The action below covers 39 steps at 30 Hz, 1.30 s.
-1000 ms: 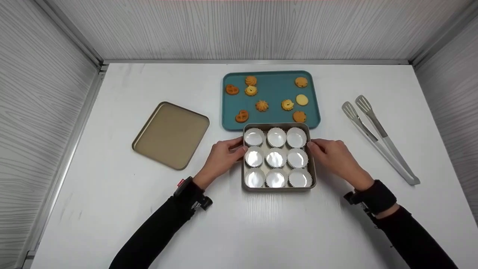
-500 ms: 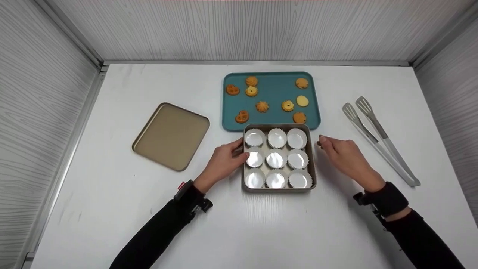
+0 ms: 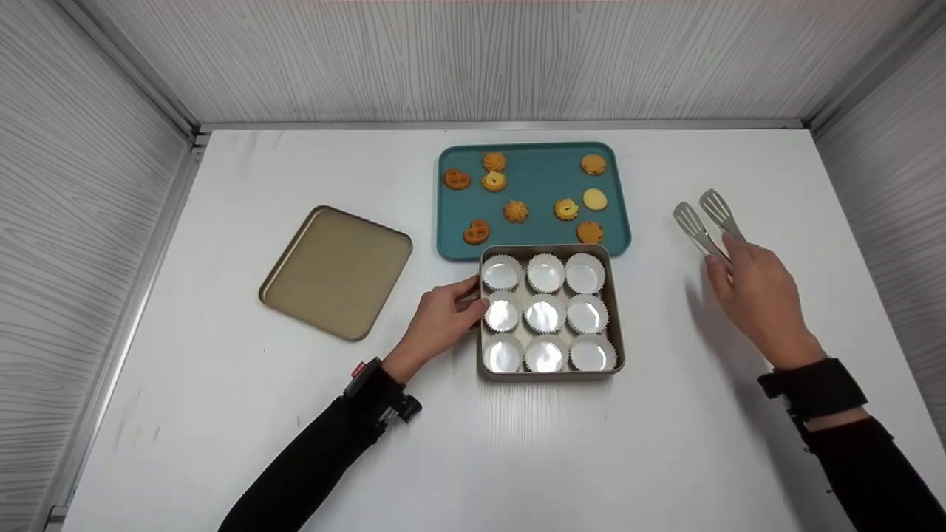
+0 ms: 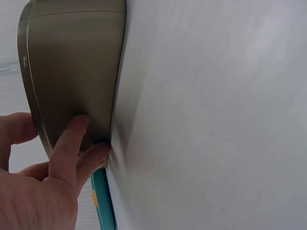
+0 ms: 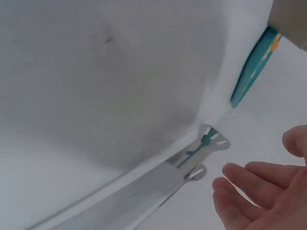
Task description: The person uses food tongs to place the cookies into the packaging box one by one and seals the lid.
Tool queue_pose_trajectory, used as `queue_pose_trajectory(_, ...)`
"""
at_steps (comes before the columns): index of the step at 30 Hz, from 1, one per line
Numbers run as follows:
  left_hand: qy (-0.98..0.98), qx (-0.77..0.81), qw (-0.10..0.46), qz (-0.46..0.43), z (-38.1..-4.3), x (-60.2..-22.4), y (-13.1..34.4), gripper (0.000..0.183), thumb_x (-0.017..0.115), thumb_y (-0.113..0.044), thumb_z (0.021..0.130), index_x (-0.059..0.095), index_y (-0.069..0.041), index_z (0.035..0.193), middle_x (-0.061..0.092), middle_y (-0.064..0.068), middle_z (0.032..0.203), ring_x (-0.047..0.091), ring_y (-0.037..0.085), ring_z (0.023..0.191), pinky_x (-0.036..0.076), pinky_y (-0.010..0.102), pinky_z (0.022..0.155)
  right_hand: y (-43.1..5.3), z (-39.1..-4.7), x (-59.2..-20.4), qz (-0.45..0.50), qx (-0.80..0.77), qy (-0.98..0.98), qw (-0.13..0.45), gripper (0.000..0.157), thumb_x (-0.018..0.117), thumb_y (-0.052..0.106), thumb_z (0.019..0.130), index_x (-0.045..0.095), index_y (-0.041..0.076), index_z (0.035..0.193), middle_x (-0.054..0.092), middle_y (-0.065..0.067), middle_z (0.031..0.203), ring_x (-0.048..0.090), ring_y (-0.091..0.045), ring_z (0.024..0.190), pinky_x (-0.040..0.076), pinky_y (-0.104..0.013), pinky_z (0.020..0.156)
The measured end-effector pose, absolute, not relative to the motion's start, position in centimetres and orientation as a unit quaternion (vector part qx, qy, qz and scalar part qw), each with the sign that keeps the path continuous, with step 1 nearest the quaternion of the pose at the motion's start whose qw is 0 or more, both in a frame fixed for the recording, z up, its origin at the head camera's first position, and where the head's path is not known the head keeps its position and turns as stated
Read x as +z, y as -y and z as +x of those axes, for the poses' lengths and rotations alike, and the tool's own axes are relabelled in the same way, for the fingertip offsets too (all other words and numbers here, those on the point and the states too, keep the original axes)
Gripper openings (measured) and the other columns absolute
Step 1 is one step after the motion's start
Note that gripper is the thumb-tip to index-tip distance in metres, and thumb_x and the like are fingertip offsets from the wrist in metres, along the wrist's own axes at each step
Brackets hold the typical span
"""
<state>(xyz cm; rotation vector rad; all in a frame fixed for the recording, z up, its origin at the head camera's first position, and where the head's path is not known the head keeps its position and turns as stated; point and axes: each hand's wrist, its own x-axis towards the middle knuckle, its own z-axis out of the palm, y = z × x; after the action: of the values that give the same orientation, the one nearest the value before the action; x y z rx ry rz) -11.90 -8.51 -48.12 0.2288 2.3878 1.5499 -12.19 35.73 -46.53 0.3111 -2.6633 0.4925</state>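
My left hand [image 3: 436, 321] grips the left wall of a square metal baking tin [image 3: 547, 376], its thumb at the rim and its fingers against the outside. Several white paper baking cups [image 3: 545, 314] stand in rows in the tin. In the left wrist view, fingertips press the tin's outer wall [image 4: 72, 67]. My right hand [image 3: 765, 303] is over the metal tongs [image 3: 691, 219] at the right and hides their handles in the head view. The right wrist view shows this hand [image 5: 264, 196] apart from the tongs [image 5: 124, 201], with its fingers relaxed and nothing in them.
Behind the tin lies a teal tray [image 3: 543, 159] with several cookies [image 3: 516, 211] on it; the tin's back edge meets its front edge. A flat gold-brown lid or tray [image 3: 336, 273] lies at the left. Panelled walls [image 3: 502, 59] border the white table.
My right hand has let go of the tin's right side and moved right, over the tongs. The left hand keeps its hold, and the tin stays in place.
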Motion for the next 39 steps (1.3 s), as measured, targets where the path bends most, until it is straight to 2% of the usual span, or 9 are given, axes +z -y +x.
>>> queue_pose_trajectory(4, -0.823, 0.545, 0.143, 0.075, -11.9, -48.2, 8.5, 0.054, 0.063, -0.021, 0.101, 0.053, -0.001, 0.150, 0.061, 0.015, 0.143, 0.066, 0.022, 0.122, 0.055, 0.031, 0.096, -37.6, -12.6, -46.9, 0.081, 0.162, 0.962, 0.203, 0.044, 0.069, 0.013, 0.099, 0.059, -0.015, 0.131, 0.063, -0.039, 0.113, 0.061, -0.054, 0.097, 0.049, -0.065, 0.076)
queue_pose_trajectory(7, -0.823, 0.546, 0.142, 0.070, -11.9, -48.3, 8.5, 0.054, 0.064, -0.022, 0.101, 0.053, -0.001, 0.150, 0.061, 0.015, 0.143, 0.065, 0.022, 0.123, 0.055, 0.031, 0.097, -38.6, -12.9, -47.0, 0.042, 0.169, 0.972, 0.158, 0.052, 0.068, 0.022, 0.101, 0.055, -0.016, 0.134, 0.060, -0.040, 0.117, 0.059, -0.055, 0.098, 0.047, -0.068, 0.077)
queue_pose_trajectory(13, -0.826, 0.543, 0.139, 0.067, -11.9, -48.4, 8.5, 0.054, 0.064, -0.023, 0.100, 0.054, -0.001, 0.149, 0.062, 0.014, 0.142, 0.066, 0.020, 0.122, 0.055, 0.030, 0.095, -39.9, -12.8, -47.6, 0.001, 0.171, 0.983, 0.073, 0.078, 0.067, 0.044, 0.100, 0.046, -0.018, 0.142, 0.056, -0.042, 0.126, 0.057, -0.060, 0.104, 0.045, -0.071, 0.080)
queue_pose_trajectory(17, -0.825, 0.544, 0.141, 0.068, -11.9, -48.4, 8.5, 0.055, 0.065, -0.023, 0.100, 0.054, -0.001, 0.149, 0.062, 0.014, 0.142, 0.066, 0.021, 0.122, 0.055, 0.030, 0.096, -40.2, -12.8, -47.8, -0.003, 0.168, 0.985, 0.044, 0.084, 0.070, 0.047, 0.097, 0.044, -0.019, 0.142, 0.054, -0.045, 0.126, 0.053, -0.065, 0.107, 0.044, -0.073, 0.082)
queue_pose_trajectory(22, -0.821, 0.548, 0.144, 0.068, -11.9, -48.4, 8.6, 0.056, 0.065, -0.023, 0.099, 0.054, -0.001, 0.149, 0.062, 0.015, 0.142, 0.066, 0.022, 0.121, 0.055, 0.030, 0.096, -40.4, -13.0, -47.8, -0.011, 0.159, 0.987, 0.014, 0.081, 0.072, 0.044, 0.096, 0.046, -0.022, 0.135, 0.054, -0.047, 0.113, 0.054, -0.065, 0.099, 0.045, -0.072, 0.075)
queue_pose_trajectory(25, -0.823, 0.546, 0.143, 0.068, -11.9, -48.4, 8.6, 0.055, 0.066, -0.023, 0.099, 0.054, -0.001, 0.149, 0.062, 0.015, 0.142, 0.067, 0.022, 0.121, 0.055, 0.030, 0.096, -40.4, -13.1, -47.8, -0.016, 0.160, 0.987, 0.008, 0.073, 0.071, 0.040, 0.097, 0.050, -0.024, 0.127, 0.054, -0.044, 0.107, 0.056, -0.061, 0.093, 0.045, -0.070, 0.071)
queue_pose_trajectory(32, -0.805, 0.569, 0.154, 0.064, -11.8, -48.2, 8.6, 0.056, 0.066, -0.021, 0.099, 0.052, 0.001, 0.149, 0.060, 0.017, 0.144, 0.065, 0.021, 0.124, 0.055, 0.029, 0.095, -40.7, -13.1, -47.5, -0.013, 0.163, 0.986, 0.005, 0.053, 0.066, 0.033, 0.100, 0.059, -0.019, 0.104, 0.056, -0.031, 0.088, 0.057, -0.046, 0.074, 0.046, -0.060, 0.056)
queue_pose_trajectory(36, -0.807, 0.568, 0.150, 0.067, -11.8, -48.1, 8.5, 0.056, 0.067, -0.020, 0.099, 0.052, 0.001, 0.149, 0.060, 0.017, 0.143, 0.065, 0.022, 0.123, 0.055, 0.029, 0.096, -40.9, -13.4, -47.1, -0.023, 0.170, 0.985, -0.009, 0.053, 0.060, 0.037, 0.103, 0.059, -0.016, 0.104, 0.055, -0.027, 0.086, 0.056, -0.041, 0.070, 0.045, -0.056, 0.053)
queue_pose_trajectory(39, -0.808, 0.566, 0.146, 0.070, -11.8, -48.1, 8.6, 0.056, 0.067, -0.020, 0.099, 0.053, 0.002, 0.149, 0.060, 0.018, 0.143, 0.065, 0.023, 0.123, 0.055, 0.030, 0.097, -40.9, -13.4, -46.7, -0.034, 0.178, 0.983, -0.017, 0.063, 0.055, 0.044, 0.105, 0.055, -0.018, 0.115, 0.055, -0.030, 0.094, 0.057, -0.048, 0.077, 0.046, -0.062, 0.058)
